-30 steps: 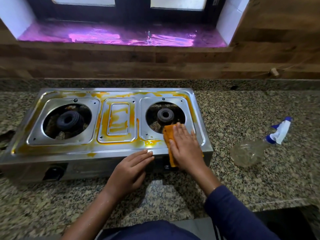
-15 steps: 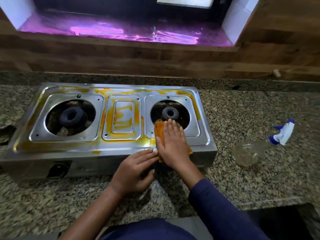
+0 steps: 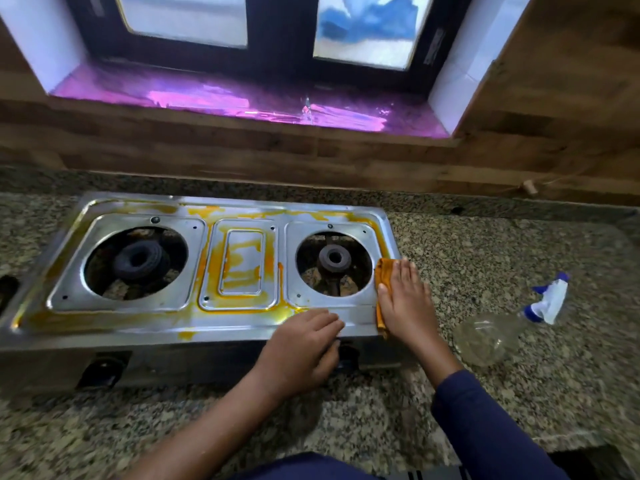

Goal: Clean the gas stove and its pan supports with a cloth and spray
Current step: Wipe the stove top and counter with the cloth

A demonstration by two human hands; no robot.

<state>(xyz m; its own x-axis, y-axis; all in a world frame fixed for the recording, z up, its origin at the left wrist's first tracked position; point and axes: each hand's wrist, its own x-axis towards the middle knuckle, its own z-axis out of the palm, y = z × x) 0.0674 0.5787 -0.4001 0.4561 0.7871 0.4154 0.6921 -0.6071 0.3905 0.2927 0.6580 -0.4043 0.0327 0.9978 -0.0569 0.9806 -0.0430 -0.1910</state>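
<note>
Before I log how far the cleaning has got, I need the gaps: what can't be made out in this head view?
- Most of the orange cloth: covered by the right hand.
- Right front edge of the stove: under both hands.
- The front knob: largely hidden behind the left hand.
- Liquid level in the spray bottle: clear plastic, blurred.
- Pan supports: none in view.
- Stove's left end: cut off by the frame edge.

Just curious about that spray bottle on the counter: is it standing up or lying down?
Lying down. The spray bottle rests on its side on the granite counter, nozzle pointing away to the right, beside the stove.
</note>
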